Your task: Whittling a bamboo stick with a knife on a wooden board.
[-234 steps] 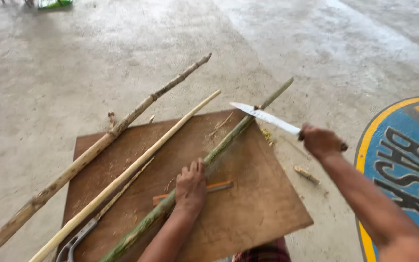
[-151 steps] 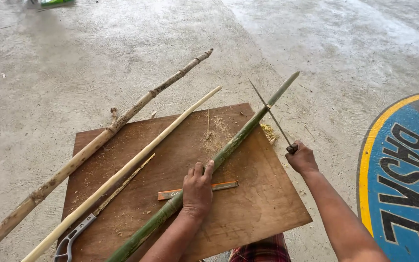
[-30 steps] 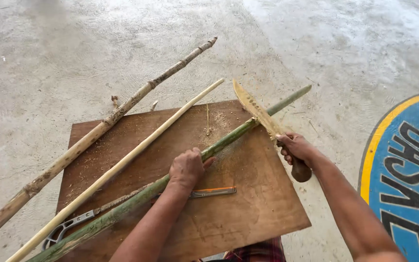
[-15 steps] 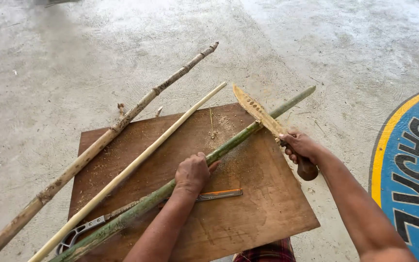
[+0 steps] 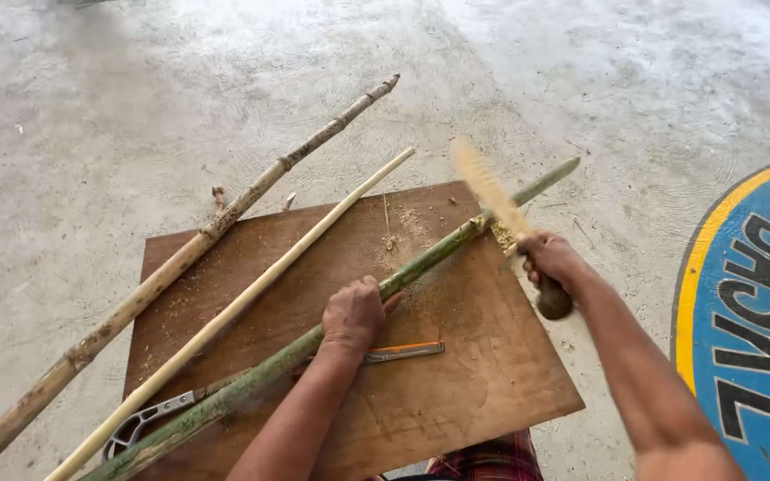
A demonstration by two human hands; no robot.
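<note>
A green bamboo stalk (image 5: pixel 456 242) lies slantwise across a brown wooden board (image 5: pixel 456 401) on the concrete floor. My left hand (image 5: pixel 354 313) presses down on the stalk near its middle. My right hand (image 5: pixel 552 264) grips the dark handle of a long machete (image 5: pixel 490 191). The blade is blurred and raised just above the stalk near the board's far right corner. Pale shavings lie on the board there.
A pale peeled pole (image 5: pixel 251 294) and a thicker dry bamboo pole (image 5: pixel 180 258) lie left of the green stalk. An orange-handled cutter (image 5: pixel 403 352) and a metal saw handle (image 5: pixel 140 423) rest on the board. A blue and yellow painted marking (image 5: pixel 750 303) covers the floor at right.
The machete blade has gone from steady to blurred, moving by the stalk. My left hand has stayed on the stalk, and the view has shifted slightly.
</note>
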